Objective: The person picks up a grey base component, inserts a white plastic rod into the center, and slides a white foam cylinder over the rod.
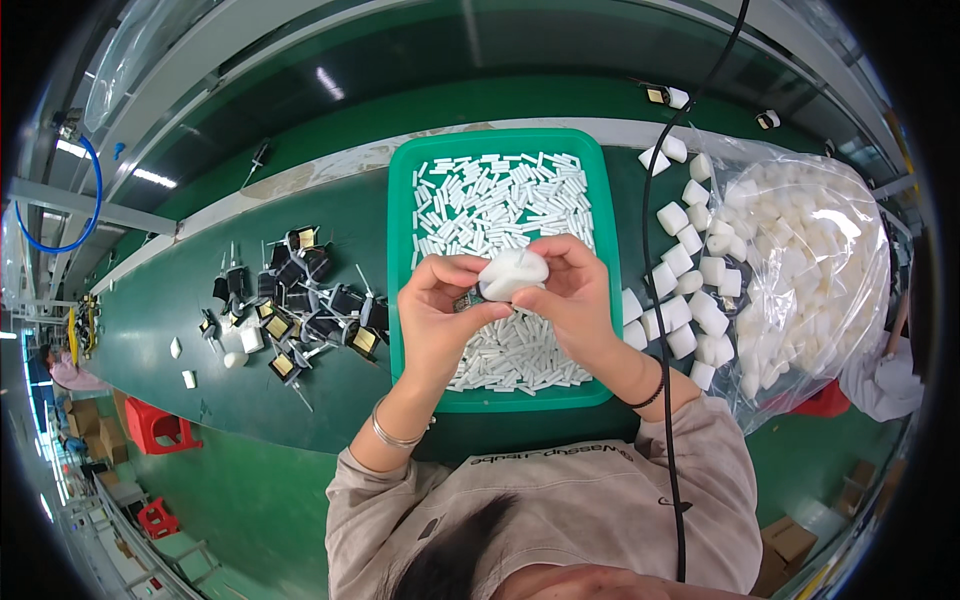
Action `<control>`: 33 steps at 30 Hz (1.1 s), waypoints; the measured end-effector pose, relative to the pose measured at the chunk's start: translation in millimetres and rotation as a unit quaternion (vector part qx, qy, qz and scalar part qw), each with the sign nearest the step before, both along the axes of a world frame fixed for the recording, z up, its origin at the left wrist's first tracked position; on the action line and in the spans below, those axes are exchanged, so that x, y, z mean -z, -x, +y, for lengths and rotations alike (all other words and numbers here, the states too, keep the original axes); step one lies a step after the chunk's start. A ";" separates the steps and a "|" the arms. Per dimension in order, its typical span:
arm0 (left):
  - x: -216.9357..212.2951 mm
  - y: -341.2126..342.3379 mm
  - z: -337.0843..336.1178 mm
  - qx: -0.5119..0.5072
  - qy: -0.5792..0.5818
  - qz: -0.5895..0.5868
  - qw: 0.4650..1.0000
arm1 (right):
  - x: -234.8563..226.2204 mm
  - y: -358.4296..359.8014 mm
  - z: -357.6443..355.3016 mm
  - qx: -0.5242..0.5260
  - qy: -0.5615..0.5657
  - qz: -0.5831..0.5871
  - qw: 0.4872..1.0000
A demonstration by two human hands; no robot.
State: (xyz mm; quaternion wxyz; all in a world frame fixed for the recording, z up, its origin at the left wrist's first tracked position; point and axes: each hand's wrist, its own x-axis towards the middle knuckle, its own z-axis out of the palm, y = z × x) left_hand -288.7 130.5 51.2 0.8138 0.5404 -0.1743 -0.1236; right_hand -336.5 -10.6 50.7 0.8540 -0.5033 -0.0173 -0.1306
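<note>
Both hands meet over a green tray (400,345) that holds many short white tubes (530,355). Between them is a soft white foam piece (514,272), squeezed out of shape. My right hand (577,300) pinches it from the right with thumb and fingers. On the other side, my left hand (440,305) has its fingers closed at the foam's left edge. A small greyish part shows under the foam by the left fingertips; its kind is too hidden to tell.
Left of the tray lies a pile of black parts with thin stems (320,305). To the right, loose white foam pieces (678,260) spread beside a clear plastic bag (810,270) full of them. A black cable (652,200) hangs across the table. Red stools (160,428) stand on the floor.
</note>
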 end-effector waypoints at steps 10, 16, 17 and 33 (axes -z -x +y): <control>-17.7 -52.8 -39.9 0.085 -0.083 0.063 0.991 | 3.4 -15.3 -21.0 0.174 0.101 0.001 0.980; 14.1 -227.1 -76.9 -0.015 -0.306 -0.028 0.951 | -5.3 -10.6 -25.5 0.111 0.213 0.022 0.971; 20.0 -247.8 -86.4 -0.020 -0.329 0.004 0.944 | -3.9 -8.9 -29.3 0.048 0.279 0.025 0.959; 30.5 -343.9 121.8 -0.124 -0.859 -0.146 0.474 | 24.7 -1.4 -14.5 -0.108 0.718 -0.012 0.687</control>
